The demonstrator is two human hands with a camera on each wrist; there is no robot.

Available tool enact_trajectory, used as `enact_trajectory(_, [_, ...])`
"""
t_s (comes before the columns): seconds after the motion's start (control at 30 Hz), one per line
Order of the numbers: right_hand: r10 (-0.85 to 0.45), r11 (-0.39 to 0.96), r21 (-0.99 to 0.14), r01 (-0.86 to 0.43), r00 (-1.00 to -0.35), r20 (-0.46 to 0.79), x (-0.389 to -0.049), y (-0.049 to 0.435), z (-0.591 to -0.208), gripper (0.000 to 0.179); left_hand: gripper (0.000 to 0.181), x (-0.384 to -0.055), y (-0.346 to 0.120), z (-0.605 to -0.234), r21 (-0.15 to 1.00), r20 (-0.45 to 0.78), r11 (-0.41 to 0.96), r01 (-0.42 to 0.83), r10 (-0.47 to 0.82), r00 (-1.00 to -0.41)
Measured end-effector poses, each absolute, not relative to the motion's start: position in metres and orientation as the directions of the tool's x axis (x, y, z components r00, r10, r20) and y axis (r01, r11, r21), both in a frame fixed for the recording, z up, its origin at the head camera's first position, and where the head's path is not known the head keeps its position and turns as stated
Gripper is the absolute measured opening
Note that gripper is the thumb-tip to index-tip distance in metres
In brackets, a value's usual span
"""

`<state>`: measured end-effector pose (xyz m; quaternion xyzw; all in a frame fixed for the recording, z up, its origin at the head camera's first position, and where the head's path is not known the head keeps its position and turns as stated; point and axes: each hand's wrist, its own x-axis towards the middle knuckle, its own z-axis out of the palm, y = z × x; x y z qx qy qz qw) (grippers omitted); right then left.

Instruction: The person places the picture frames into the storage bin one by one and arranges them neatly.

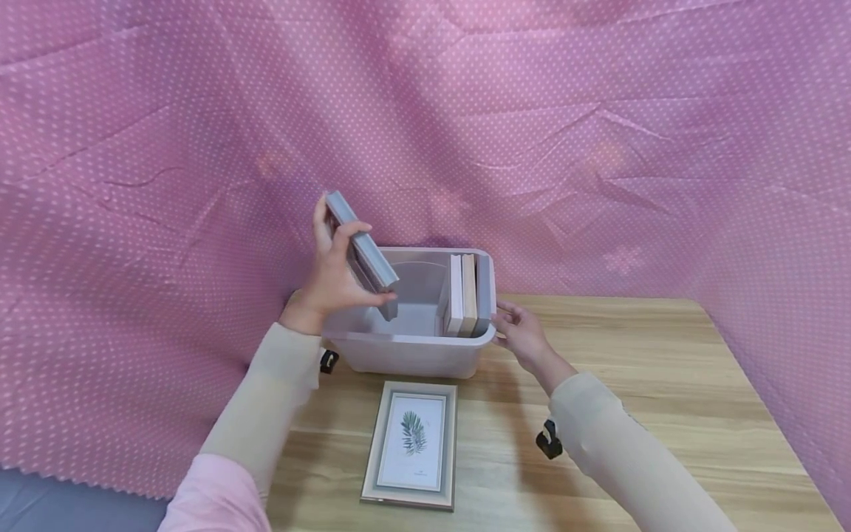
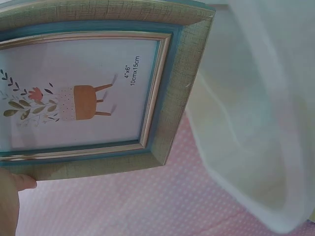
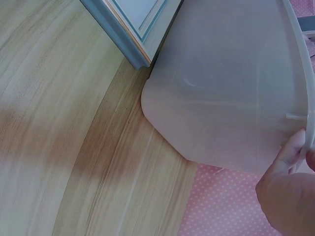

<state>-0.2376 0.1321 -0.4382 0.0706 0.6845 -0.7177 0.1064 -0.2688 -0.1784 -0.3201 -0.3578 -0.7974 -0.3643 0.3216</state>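
My left hand (image 1: 335, 275) grips a picture frame (image 1: 367, 247) by its edges, raised and tilted over the left part of a pale plastic bin (image 1: 412, 356). In the left wrist view, that frame (image 2: 184, 88) has a greenish-gold border and a potted-plant print. The fingers of my right hand (image 1: 524, 338) hold the bin's right rim, seen also in the right wrist view, where the hand (image 3: 290, 191) pinches the rim. Inside the bin, several frames (image 1: 469, 292) stand upright against the right wall. Another picture frame (image 1: 412, 443), with a green leaf print, lies face up before the bin.
The wooden table (image 1: 638, 369) extends to the right of the bin. A pink dotted cloth (image 1: 532, 148) hangs behind and along both sides. Small black clips (image 1: 549, 440) show near each forearm.
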Motion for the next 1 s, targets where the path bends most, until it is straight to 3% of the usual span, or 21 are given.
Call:
enact_trajectory(0.37, [-0.057,-0.052,-0.969,0.242,-0.969,-0.239,-0.236,0.132,-0.439,0.045,0.100,-0.276,-0.158,-0.354,0.487,0.589,0.527,0.697,0.392,-0.707])
enact_trajectory(0.8, [-0.065,-0.038,-0.971,0.238,-0.970,-0.235,-0.238,0.134,-0.439,0.045,0.095,-0.284,-0.142,-0.384,0.514,0.369,0.610,0.603,0.478,-0.797])
enact_trajectory(1.0, [-0.068,-0.037,-0.972,0.233,-0.971,-0.230,-0.239,0.134,-0.439,0.044,0.097,-0.292,-0.136,-0.398,0.501,0.314,0.636,0.587,0.498,-0.808])
